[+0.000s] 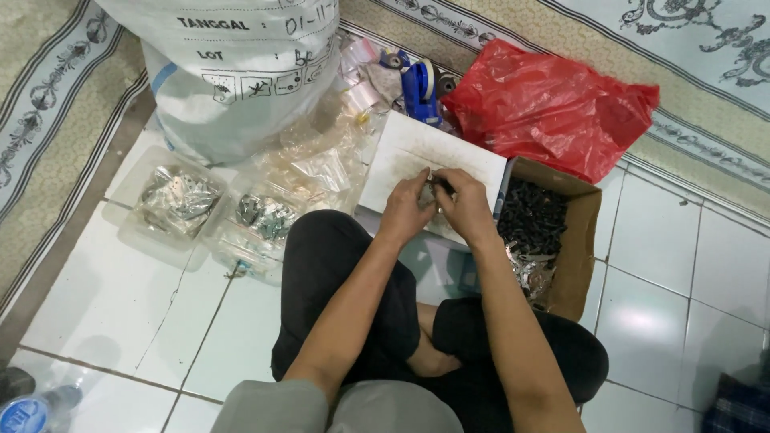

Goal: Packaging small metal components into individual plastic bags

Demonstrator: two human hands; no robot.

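Observation:
I sit cross-legged on a white tiled floor. My left hand (407, 207) and my right hand (464, 204) meet over a white board (417, 156), fingertips pinched together on a small metal part (431, 181) that is too small to make out. Just right of my right hand is an open cardboard box (584, 240) filled with dark screw-like pieces and some shiny metal bits. Left of my left knee stand two clear plastic tubs (164, 232) holding small bags of metal parts.
A large white sack (241, 72) stands at the back left. A red plastic bag (553, 104) lies at the back right, a blue tape dispenser (419, 88) and loose clear bags between them. Patterned carpet borders the tiles. A bottle cap shows at bottom left (24, 413).

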